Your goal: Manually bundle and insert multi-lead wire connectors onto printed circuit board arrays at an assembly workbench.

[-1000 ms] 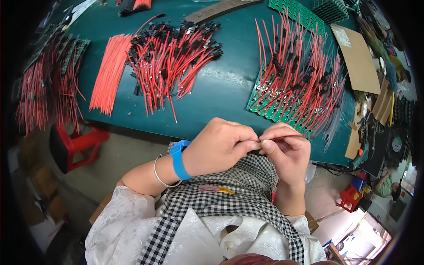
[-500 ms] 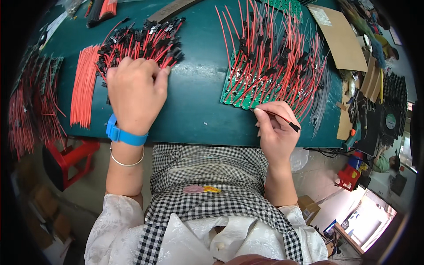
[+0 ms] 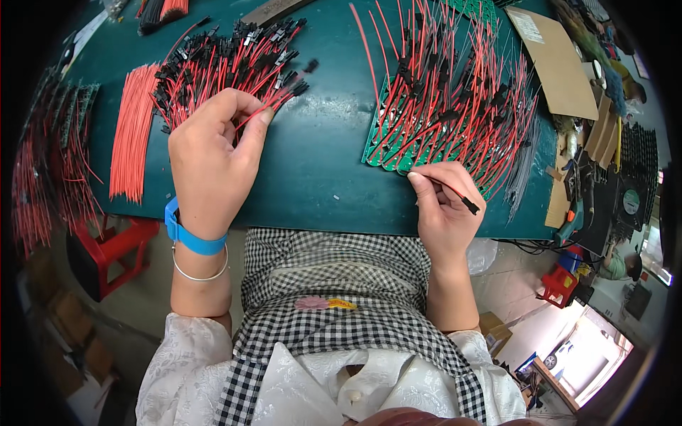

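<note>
- Left hand point(image 3: 213, 160): thumb and forefinger pinched together on a red lead point(image 3: 282, 97) at the pile's near right edge; lead runs up-right to black connectors. Exact number of leads in the pinch: cannot tell.
- Right hand point(image 3: 449, 202): thumb and forefinger closed on a thin red-and-black lead point(image 3: 455, 190); lead crosses the fingers, black connector point(image 3: 470, 206) sticking out on the right. Hand just in front of the board panel.
- Left wrist: blue band point(image 3: 197, 242), thin bracelet point(image 3: 201, 277) below it.
- Connector pile point(image 3: 213, 62): tangled red leads with black ends, on the table beyond the left hand.
- Straight red wires point(image 3: 130, 135): neat bundle, just left of the pile.
- Green board panel point(image 3: 376, 145): right half of table, red leads point(image 3: 490, 117) and grey wires point(image 3: 524, 170) lying across it, black connectors among them.
- Green table point(image 3: 320, 192): under all of these; small pale bit point(image 3: 337, 197) near its front edge.
- Cardboard sheet point(image 3: 558, 64): right of the panel.
- Checked apron point(image 3: 334, 273) on the person; red stool point(image 3: 121, 248) at lower left.
</note>
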Demonstrator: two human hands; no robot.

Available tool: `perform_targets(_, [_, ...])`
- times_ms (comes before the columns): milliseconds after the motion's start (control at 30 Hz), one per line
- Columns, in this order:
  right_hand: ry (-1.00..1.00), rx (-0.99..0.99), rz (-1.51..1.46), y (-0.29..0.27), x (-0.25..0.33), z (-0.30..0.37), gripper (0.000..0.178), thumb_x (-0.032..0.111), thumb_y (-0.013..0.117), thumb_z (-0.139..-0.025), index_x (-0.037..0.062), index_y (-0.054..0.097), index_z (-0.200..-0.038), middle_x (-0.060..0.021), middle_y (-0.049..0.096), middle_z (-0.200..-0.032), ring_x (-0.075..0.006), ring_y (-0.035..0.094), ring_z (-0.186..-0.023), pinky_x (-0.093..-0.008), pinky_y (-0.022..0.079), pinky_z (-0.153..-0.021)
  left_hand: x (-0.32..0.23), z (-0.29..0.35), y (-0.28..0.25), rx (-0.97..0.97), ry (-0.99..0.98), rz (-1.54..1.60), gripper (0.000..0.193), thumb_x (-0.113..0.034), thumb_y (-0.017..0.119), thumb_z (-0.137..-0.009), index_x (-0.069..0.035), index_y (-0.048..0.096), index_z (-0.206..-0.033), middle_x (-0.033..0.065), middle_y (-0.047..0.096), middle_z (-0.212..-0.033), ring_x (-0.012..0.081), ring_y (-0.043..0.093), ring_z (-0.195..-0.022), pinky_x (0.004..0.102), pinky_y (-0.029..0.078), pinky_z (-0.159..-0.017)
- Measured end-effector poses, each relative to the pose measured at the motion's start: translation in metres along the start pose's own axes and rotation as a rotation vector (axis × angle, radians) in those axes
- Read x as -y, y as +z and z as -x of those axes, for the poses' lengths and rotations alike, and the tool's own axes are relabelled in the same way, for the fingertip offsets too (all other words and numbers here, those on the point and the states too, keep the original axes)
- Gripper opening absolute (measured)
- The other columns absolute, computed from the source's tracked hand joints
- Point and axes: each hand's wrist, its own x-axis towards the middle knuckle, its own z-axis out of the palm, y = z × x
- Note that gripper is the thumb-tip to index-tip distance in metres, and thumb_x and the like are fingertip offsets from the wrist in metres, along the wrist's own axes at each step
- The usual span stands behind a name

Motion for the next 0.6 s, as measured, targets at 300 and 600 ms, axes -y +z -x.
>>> perform_targets(300, [-0.064,-0.029,0.156,0.005,0.002,-0.004,0.011,-0.01,0.075,-0.08,-0.0031,0.069,-0.087,-0.0088,0.065,-0.079,-0.0132,0.059,-0.064,-0.0254,0.046,-0.053,-0.004,0.009,0.001,0.021,0.041,0.0,0.009,-0.007,0.072,-0.09,0.001,0.073,-0.093,0.0071,0.063,-0.067,0.0074,0.05,-0.052,0.0249,0.04,-0.049])
perform_targets(600, [-0.152,0.078,0.506,0.006,0.012,-0.018,0.021,0.005,0.08,-0.079,0.0029,0.059,-0.074,-0.0079,0.059,-0.07,-0.025,0.057,-0.053,-0.0363,0.045,-0.049,0.0,0.024,-0.009,-0.042,-0.1,0.521,0.028,-0.015,0.047,-0.106,0.006,0.065,-0.107,-0.0016,0.057,-0.07,0.0038,0.036,-0.058,0.0211,0.026,-0.051])
